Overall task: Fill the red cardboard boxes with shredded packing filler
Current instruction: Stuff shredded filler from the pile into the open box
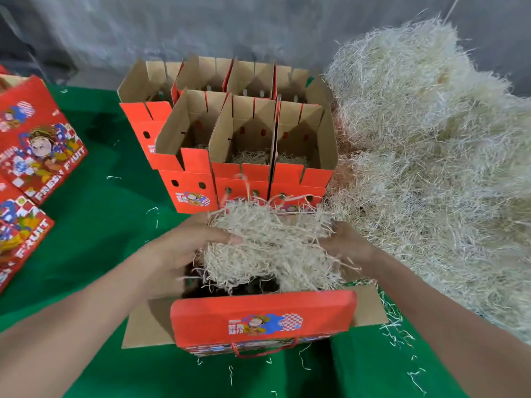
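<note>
Fingers (225,238) of my left hand (184,251) curl over the top of a pale wad (270,248) of shredded filler, clasping it from the left, while my right hand (349,247) closes in from the other side. The right fingers are sunk in the strands and out of sight — I cannot tell whether they curl round the wad or press flat against it.

The wad hangs in the mouth of the nearest red box (263,317). Its lower strands trail into the dark interior and its bulk sits above the rim. The box stands open on the green cloth (94,225), with its red front flap folded toward me and its brown side flaps spread out.

By my reading this is the loading step: one handful going into one box. The next move calls for pushing the wad down and spreading it across the bottom. Then I must let go cleanly, so loose strands do not drag back out with my fingers.

Just behind the wad stand two rows of open boxes (244,168). The front three show a little filler at the bottom; I cannot see into the rear ones. The big heap (431,156) of filler lies to my right, touching those rows and near my right hand — an easy reach for more. Closed boxes (37,145) lie at far left, well apart.
</note>
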